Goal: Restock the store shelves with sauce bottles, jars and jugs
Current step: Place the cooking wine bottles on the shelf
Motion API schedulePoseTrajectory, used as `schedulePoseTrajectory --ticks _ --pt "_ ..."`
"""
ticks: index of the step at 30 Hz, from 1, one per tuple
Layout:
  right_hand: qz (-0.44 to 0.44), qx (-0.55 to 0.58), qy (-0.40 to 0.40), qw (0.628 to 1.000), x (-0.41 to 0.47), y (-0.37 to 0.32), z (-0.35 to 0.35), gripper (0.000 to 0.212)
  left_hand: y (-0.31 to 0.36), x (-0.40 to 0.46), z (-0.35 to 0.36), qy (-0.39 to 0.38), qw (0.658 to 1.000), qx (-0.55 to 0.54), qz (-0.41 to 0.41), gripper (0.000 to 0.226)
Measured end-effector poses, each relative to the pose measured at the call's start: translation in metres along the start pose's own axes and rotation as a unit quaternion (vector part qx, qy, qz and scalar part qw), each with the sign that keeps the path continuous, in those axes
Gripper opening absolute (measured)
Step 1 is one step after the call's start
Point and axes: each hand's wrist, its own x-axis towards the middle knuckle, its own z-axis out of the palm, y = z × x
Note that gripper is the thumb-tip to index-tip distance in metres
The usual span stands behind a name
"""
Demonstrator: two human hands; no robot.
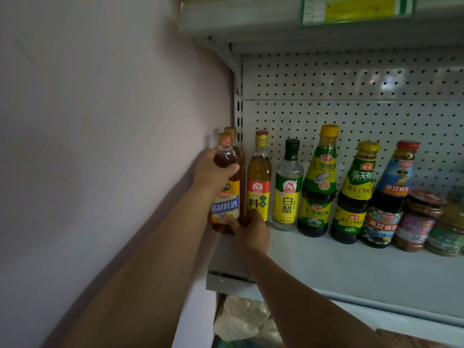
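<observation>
at the far left end of the white store shelf (351,267), against the wall: an amber cooking wine bottle (227,187) with a blue and yellow label. left hand (213,172) curled round its shoulder; right hand (251,231) at its base, fingers wrapped low on the glass. a second like bottle (232,133) just behind. to the right, in a row: yellow-label cooking wine (259,177), white vinegar (288,187), oyster sauce bottles (320,182), then jars (419,219) at the right edge. pegboard back panel (351,96) behind.
</observation>
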Motion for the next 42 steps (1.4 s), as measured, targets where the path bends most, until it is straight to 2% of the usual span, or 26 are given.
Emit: schedulePoseTrajectory --ticks 11,22,26,31,35,38,42 --pt "0.026 -0.094 0.006 0.995 0.016 0.002 0.010 0.059 -0.001 0.017 0.012 0.009 1.000 0.011 0.006 0.047" --pt "0.076 -0.154 0.020 0.985 0.017 -0.006 0.013 0.062 -0.008 0.034 0.022 0.023 0.999 0.041 0.016 0.048" --pt "0.075 -0.160 -0.015 0.984 0.014 -0.011 0.007 0.061 -0.010 0.033 0.026 0.032 0.997 0.058 0.030 0.049" --pt "0.059 -0.032 -0.087 0.994 0.002 -0.018 -0.020 0.036 -0.010 0.014 0.027 0.080 0.996 0.038 0.016 0.056" --pt "0.018 -0.097 -0.110 0.989 -0.012 -0.009 -0.055 0.044 -0.019 -0.012 0.024 0.099 0.994 0.052 -0.015 0.053" --pt "0.036 -0.084 -0.103 0.990 -0.021 -0.001 -0.091 0.039 -0.027 -0.048 0.020 0.093 0.992 0.083 -0.036 0.051" --pt "0.026 -0.098 -0.107 0.989 -0.044 0.008 -0.141 0.047 -0.040 -0.116 0.012 0.108 0.988 0.084 -0.074 0.054"
